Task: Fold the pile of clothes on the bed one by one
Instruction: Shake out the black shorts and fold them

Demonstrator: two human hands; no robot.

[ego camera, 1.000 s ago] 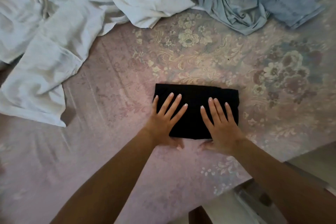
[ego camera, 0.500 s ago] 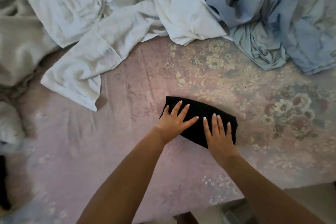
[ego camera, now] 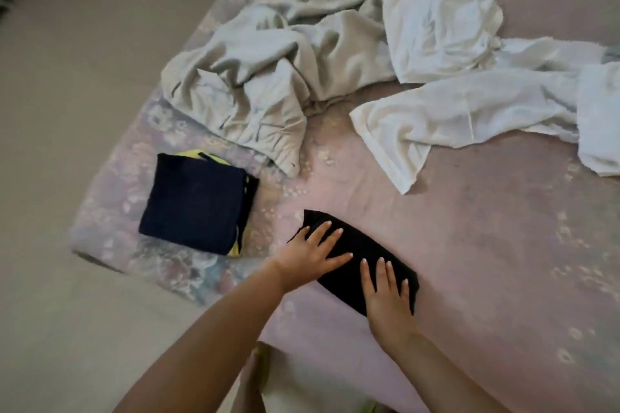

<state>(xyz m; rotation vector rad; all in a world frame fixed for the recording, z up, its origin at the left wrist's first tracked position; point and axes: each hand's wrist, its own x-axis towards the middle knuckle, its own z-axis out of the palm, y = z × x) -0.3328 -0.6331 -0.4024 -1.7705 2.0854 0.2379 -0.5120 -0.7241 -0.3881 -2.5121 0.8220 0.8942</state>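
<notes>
A small folded black garment lies on the pink floral bedspread near the bed's front edge. My left hand rests flat on its left end with fingers spread and straight. My right hand lies flat on its right end, fingers straight. To the left sits a stack of folded clothes, navy on top with yellow showing beneath. Unfolded clothes lie behind: a grey-green garment and white garments.
The bed's left edge and corner border a beige floor. A foot shows below my arms by the bed's front edge. Bare bedspread stretches to the right of the black garment.
The view has swung left, bringing the folded stack and floor into sight and losing the blue clothes. Both hands stay flat on the black garment, which now lies turned diagonally.
</notes>
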